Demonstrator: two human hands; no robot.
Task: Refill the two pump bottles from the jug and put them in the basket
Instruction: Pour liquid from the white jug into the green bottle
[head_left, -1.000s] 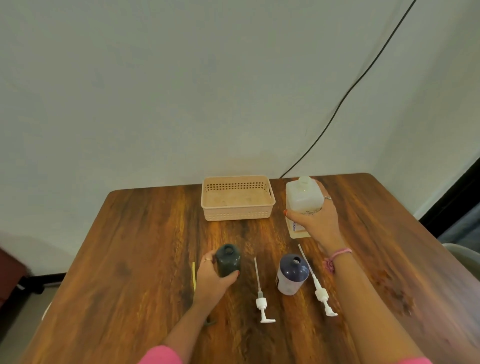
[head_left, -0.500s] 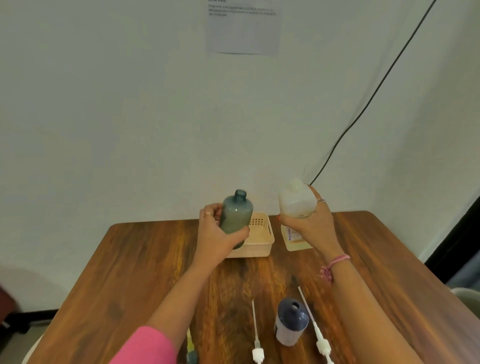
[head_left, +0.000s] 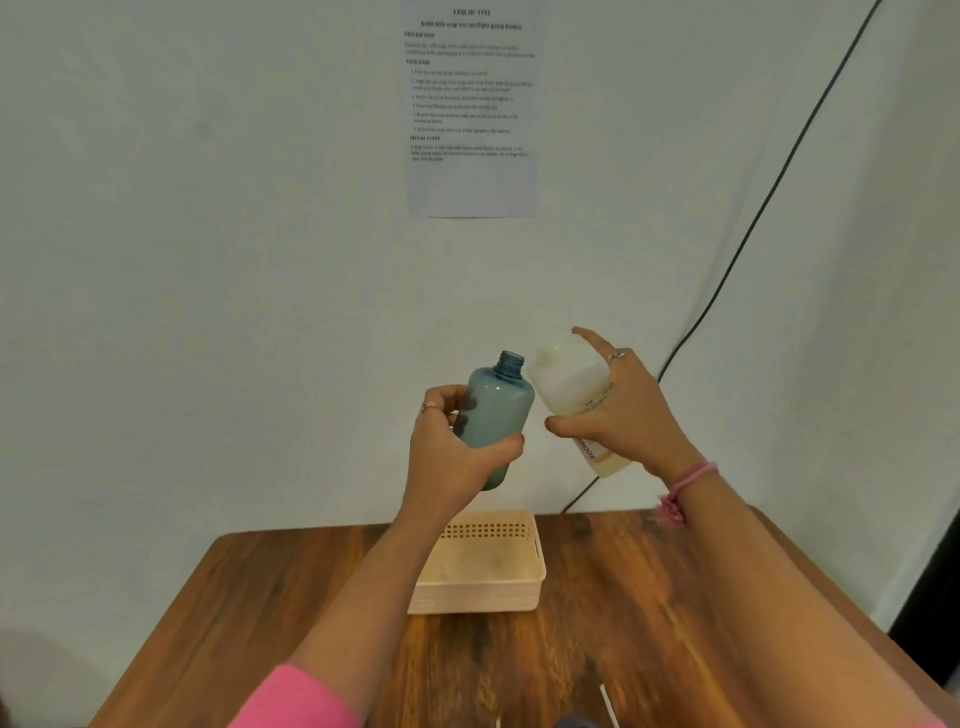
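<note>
Both now raised off the surface (head_left: 675, 597), above the basket (head_left: 483, 566). My left hand (head_left: 457, 447) is gripping the open blue bottle (head_left: 493, 410); my right hand (head_left: 618, 410) is tipping the jug (head_left: 571, 384) toward its mouth. Pouring looks imminent.

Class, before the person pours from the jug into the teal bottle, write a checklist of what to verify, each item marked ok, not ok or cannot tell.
1. Teal bottle uncapped: ok.
2. Left hand grips the bottle: ok.
3. Right hand holds the jug, tilted toward the bottle: ok.
4. Jug mouth over bottle mouth: not ok, it sits beside it.
5. Jug cap off: cannot tell.
6. Basket on the table below: ok.
</note>
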